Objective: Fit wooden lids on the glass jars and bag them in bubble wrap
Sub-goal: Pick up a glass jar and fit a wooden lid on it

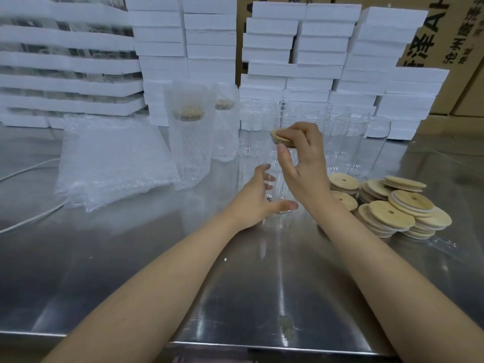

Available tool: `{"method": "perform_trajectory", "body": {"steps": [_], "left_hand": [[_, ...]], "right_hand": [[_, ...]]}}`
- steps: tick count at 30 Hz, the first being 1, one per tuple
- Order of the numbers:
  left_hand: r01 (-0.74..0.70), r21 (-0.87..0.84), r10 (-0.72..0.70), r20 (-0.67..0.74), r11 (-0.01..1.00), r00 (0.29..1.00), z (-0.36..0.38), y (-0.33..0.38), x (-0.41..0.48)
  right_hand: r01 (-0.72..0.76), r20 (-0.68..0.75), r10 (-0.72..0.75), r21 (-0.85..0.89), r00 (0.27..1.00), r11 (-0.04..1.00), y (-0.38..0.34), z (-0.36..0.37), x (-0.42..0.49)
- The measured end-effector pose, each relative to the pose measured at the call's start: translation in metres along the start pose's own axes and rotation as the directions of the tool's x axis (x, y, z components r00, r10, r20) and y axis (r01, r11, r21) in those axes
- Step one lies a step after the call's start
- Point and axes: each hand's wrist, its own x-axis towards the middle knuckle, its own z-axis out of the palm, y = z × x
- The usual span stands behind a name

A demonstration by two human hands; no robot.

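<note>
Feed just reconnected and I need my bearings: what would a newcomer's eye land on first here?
The right hand pinching a wooden lid over a clear glass jar at mid-table, with the open left hand spread beside its base. Next, the heap of lids to the right, and two bagged jars standing left of centre before white foam stacks.

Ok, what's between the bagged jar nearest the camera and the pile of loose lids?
In the head view, a clear glass jar stands there, with the left hand open beside its base and the right hand holding a lid on its top.
</note>
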Motion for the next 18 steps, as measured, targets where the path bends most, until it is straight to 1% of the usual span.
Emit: {"method": "perform_trajectory", "body": {"steps": [1, 2, 3, 4, 5, 6, 7, 8, 9, 10, 11, 12, 13, 14, 15, 18], "left_hand": [[-0.048, 0.097, 0.049, -0.008, 0.994, 0.999, -0.006, 0.0, -0.001], [-0.115, 0.218, 0.129, -0.049, 0.969, 0.99, -0.016, 0.001, -0.003], [-0.182, 0.325, 0.235, -0.133, 0.928, 0.963, -0.027, 0.003, -0.004], [-0.22, 0.41, 0.346, -0.263, 0.885, 0.901, -0.041, 0.005, -0.005], [-0.221, 0.473, 0.436, -0.413, 0.853, 0.799, -0.054, 0.007, -0.005], [-0.174, 0.528, 0.491, -0.55, 0.831, 0.676, -0.067, 0.011, -0.004], [-0.069, 0.576, 0.508, -0.651, 0.815, 0.565, -0.08, 0.012, -0.004], [0.093, 0.606, 0.491, -0.716, 0.79, 0.497, -0.091, 0.01, -0.002], [0.289, 0.605, 0.422, -0.756, 0.742, 0.5, -0.101, 0.006, -0.002], [0.478, 0.579, 0.289, -0.784, 0.661, 0.55, -0.108, -0.001, -0.003], [0.621, 0.546, 0.112, -0.794, 0.562, 0.597, -0.113, -0.008, -0.007], [0.71, 0.531, -0.054, -0.782, 0.462, 0.621, -0.116, -0.015, -0.011], [0.753, 0.54, -0.177, -0.756, 0.376, 0.63, -0.116, -0.02, -0.015], [0.764, 0.563, -0.241, -0.731, 0.316, 0.639, -0.116, -0.024, -0.016], [0.758, 0.593, -0.262, -0.712, 0.273, 0.651, -0.115, -0.026, -0.016], [0.732, 0.659, -0.248, -0.69, 0.174, 0.68, -0.117, -0.028, -0.014]], "right_hand": [[0.001, -0.016, -0.001, 0.018, 1.0, 1.0, 0.001, 0.002, -0.002], [-0.006, -0.024, 0.007, 0.041, 1.0, 0.999, 0.003, 0.004, -0.004], [-0.026, -0.017, 0.027, 0.067, 0.999, 0.997, 0.004, 0.005, -0.008], [-0.06, 0.008, 0.059, 0.093, 0.998, 0.994, 0.005, 0.006, -0.012], [-0.097, 0.043, 0.093, 0.117, 0.995, 0.988, 0.005, 0.005, -0.016], [-0.125, 0.072, 0.115, 0.142, 0.991, 0.982, 0.006, 0.003, -0.02], [-0.14, 0.082, 0.127, 0.167, 0.988, 0.976, 0.008, 0.001, -0.023], [-0.149, 0.077, 0.137, 0.188, 0.988, 0.971, 0.009, -0.002, -0.025], [-0.159, 0.064, 0.149, 0.202, 0.987, 0.966, 0.009, -0.004, -0.026], [-0.174, 0.052, 0.167, 0.211, 0.985, 0.962, 0.008, -0.005, -0.028], [-0.19, 0.043, 0.185, 0.217, 0.982, 0.958, 0.007, -0.005, -0.029], [-0.203, 0.042, 0.199, 0.22, 0.979, 0.954, 0.005, -0.005, -0.03], [-0.212, 0.051, 0.206, 0.219, 0.977, 0.952, 0.004, -0.003, -0.031], [-0.215, 0.069, 0.205, 0.215, 0.976, 0.953, 0.002, -0.002, -0.032], [-0.211, 0.09, 0.196, 0.211, 0.976, 0.954, 0.002, -0.001, -0.033], [-0.179, 0.103, 0.16, 0.207, 0.982, 0.962, 0.002, 0.001, -0.032]]}}
